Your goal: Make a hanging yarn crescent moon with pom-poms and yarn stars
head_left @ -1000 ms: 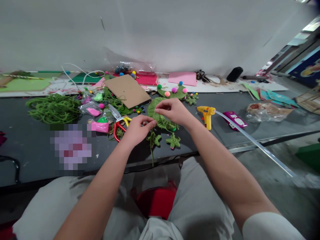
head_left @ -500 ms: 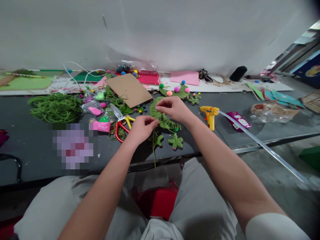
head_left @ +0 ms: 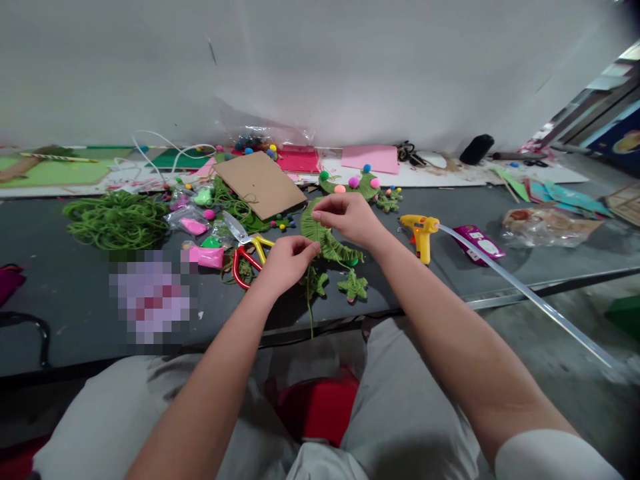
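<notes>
around the work: a large loose heap of green yarn, far left; a pair of scissors with red and yellow handles, lying just beside the left hand, blades toward the upper left; a flat square of brown cardboard, behind; a green yarn-wrapped crescent dotted with coloured pompoms, behind the right hand; two small green yarn-wrapped stars, in front; a yellow glue gun, to the right, nozzle to the left, a long clear stick running from its rear; a purple packet, beyond it.

main item: one curved green yarn-wrapped form, at the middle of the table, below the hands. its visible part runs from the upper left down and round to the lower right; the right hand covers some of it, so the full outline and long axis cannot be told.

hands: left hand at the form's left edge, right hand over it; thumb and fingertips drawn close on each. whether a strand lies between them cannot be told.

surface: dark grey table, against a pale wall.
</notes>
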### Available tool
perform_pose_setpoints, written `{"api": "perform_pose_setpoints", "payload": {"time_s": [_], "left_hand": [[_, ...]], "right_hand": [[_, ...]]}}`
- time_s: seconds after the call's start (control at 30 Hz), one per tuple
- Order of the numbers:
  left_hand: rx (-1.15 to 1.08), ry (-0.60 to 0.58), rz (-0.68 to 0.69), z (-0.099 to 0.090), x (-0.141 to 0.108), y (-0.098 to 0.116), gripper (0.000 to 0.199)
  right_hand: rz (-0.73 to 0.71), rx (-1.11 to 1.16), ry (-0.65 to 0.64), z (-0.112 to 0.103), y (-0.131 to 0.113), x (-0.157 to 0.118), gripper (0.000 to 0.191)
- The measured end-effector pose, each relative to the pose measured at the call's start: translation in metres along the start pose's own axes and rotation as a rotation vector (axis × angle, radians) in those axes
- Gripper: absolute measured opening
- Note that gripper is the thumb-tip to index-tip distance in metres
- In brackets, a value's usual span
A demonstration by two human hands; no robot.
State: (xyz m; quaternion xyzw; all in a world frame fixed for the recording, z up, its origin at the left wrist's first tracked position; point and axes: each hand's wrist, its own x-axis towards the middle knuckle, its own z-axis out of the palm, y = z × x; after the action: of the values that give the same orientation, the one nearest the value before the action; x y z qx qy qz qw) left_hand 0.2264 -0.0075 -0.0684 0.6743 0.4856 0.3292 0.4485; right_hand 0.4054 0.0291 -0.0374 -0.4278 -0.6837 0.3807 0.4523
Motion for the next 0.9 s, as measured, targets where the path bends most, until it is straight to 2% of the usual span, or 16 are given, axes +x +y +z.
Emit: {"api": "perform_pose_setpoints", "payload": {"time_s": [0.27,0.5,0.63,0.73,0.9], "left_hand": [[-0.012,-0.049,-0.004,-0.003,-0.006,0.005,0.03],[0.035,-0.048,0.019,-0.01,-0.01,0.005,0.027],[0.144,0.055,0.017,-0.014,-0.011,0.001,0.031],[0.129,0.167,0.048,-0.016,-0.011,0.0,0.034],[0.002,0.192,0.169,-0.013,-0.009,0.004,0.035]], "right_hand": [[0.051,0.154,0.013,0.003,-0.003,0.0,0.02],[0.057,0.151,-0.039,0.003,-0.002,-0.004,0.026],[0.063,0.118,-0.052,0.003,-0.002,-0.004,0.026],[0.069,0.113,-0.055,0.003,-0.005,-0.004,0.026],[0.074,0.153,-0.064,0.004,-0.007,-0.005,0.027]]}}
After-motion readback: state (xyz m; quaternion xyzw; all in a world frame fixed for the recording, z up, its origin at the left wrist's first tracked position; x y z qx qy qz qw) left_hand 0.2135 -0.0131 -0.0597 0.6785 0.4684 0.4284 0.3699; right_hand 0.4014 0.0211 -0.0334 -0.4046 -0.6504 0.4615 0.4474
